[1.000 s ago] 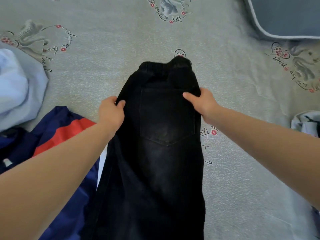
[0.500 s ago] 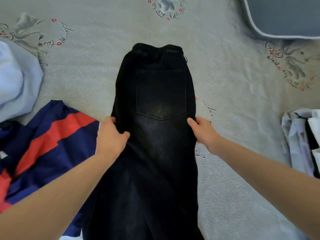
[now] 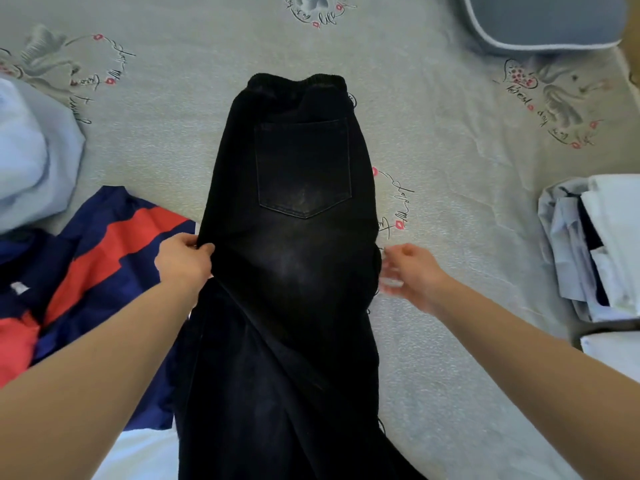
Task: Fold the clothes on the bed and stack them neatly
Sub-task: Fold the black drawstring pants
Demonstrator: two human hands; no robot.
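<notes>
Left hand [image 3: 183,261] pinches black jeans [image 3: 298,271] (left edge); right hand [image 3: 412,275] blurred, fingers loose, beside them.

Count of what lies on the bed

One pair of black jeans [image 3: 294,271] lies lengthwise down the middle, showing one back pocket [image 3: 304,169] and one elastic waistband [image 3: 298,81]. One navy, red and white garment [image 3: 104,258] sits to its left, and one pale blue garment [image 3: 31,157] is bunched at the far left edge. One pile of light blue and white clothes [image 3: 595,244] rests at the right edge; how many pieces it holds cannot be told. One grey-blue pillow [image 3: 547,22] is at the top right. Two hands are in view: one left hand [image 3: 183,261], one right hand [image 3: 412,275]. One printed bedsheet [image 3: 450,341] lies under everything, with five motifs at least partly showing.
</notes>
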